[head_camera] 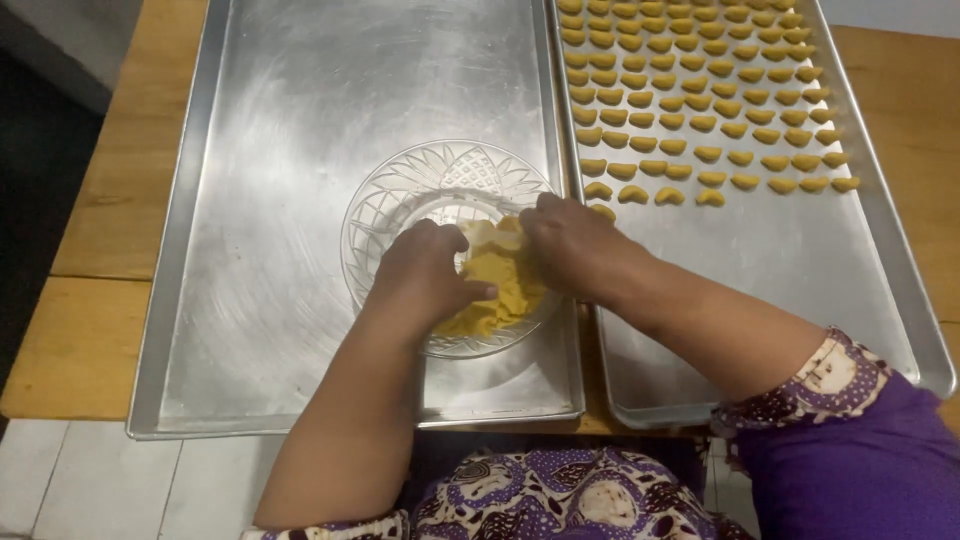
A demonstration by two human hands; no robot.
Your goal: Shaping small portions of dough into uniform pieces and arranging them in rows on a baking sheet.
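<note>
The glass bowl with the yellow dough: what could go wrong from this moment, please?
1. The glass bowl sits on the smooth left tray, near its front right corner, with the left hand and right hand both working the dough; it might slide.
2. The right forearm lies over the right tray, close to the shaped pieces; a wide movement could squash the nearest ones.

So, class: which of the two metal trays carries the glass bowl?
The left tray: the glass bowl sits on it, while the right tray holds rows of small yellow dough pieces.
</note>
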